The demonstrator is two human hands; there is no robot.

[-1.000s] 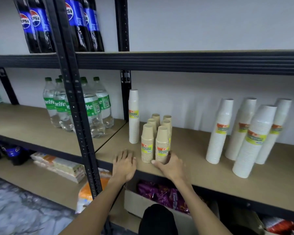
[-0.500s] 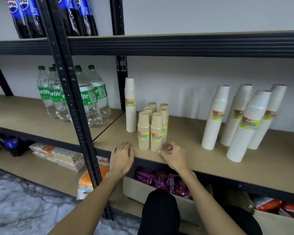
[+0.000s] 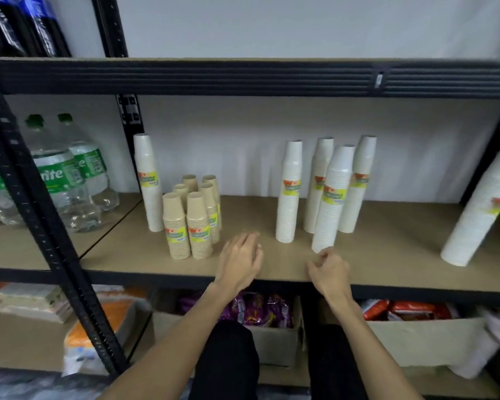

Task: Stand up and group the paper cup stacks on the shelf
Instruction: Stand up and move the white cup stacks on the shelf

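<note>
Kraft-brown short stacks of paper cups, six in a tight cluster, stood upright at the left of the tan particle-board shelf, just beside one tall white paper cup stack with a yellow label near the black upright post. Four more tall white labelled stacks stood grouped right of centre, well apart from the brown cluster. One further tall white stack leaned steeply at the far right, apart from all others; whether it rested against the frame could not be told.

Left hand hovered over the shelf front between the brown cluster and the white four, fingers spread, holding nothing. Right hand sat just before the nearest white stack, fingers loosely curled inward, also empty; contact with that stack not evident.

Judgement on handling: nested paper cups, very light, top-heavy when tall, likely to topple or bend at a joint if pushed high up. The plastic-looking sleeve may be slick. Best hold probably low to mid-height, hand wrapped around the column, second hand steadying the top. The leaning stack needs righting first: grip near the label, pivot on its base. Walls crush easily, so light squeeze only.

Green-capped clear soda bottles occupied the neighbouring bay, not in the way.
</note>
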